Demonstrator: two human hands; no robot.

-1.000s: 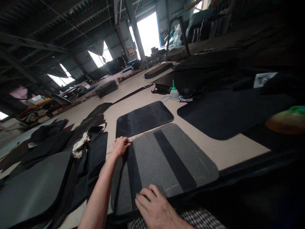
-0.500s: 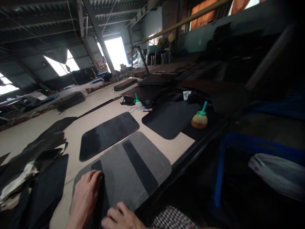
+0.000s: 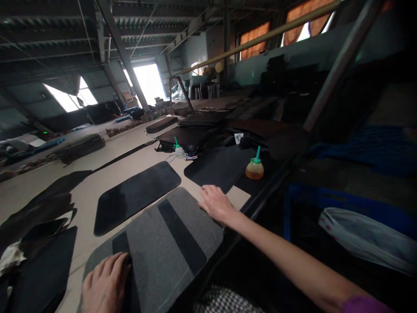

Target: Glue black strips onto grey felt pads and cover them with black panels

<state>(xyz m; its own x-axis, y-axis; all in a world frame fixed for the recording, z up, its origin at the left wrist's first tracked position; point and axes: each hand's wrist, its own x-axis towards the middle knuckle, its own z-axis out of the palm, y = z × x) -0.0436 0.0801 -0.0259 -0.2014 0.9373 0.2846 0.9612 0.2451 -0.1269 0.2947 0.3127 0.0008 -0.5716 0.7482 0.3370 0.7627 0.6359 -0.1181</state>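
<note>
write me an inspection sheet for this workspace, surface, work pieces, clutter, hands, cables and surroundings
Surface: pale tabletop, largely covered.
Work pieces: grey panel with two dark strips across it; black panel just beyond.
Clutter: dark sheets and whitish cloth at left; two green-topped bottles, one amber, one whitish.
Hands: left hand on the grey panel's left strip; right hand at its far right edge, contact unclear.
Cables: thin pale strands beside the whitish bottle; cannot tell if cables.
Surroundings: blue crate with plastic bag at right; bright doorway behind.
</note>
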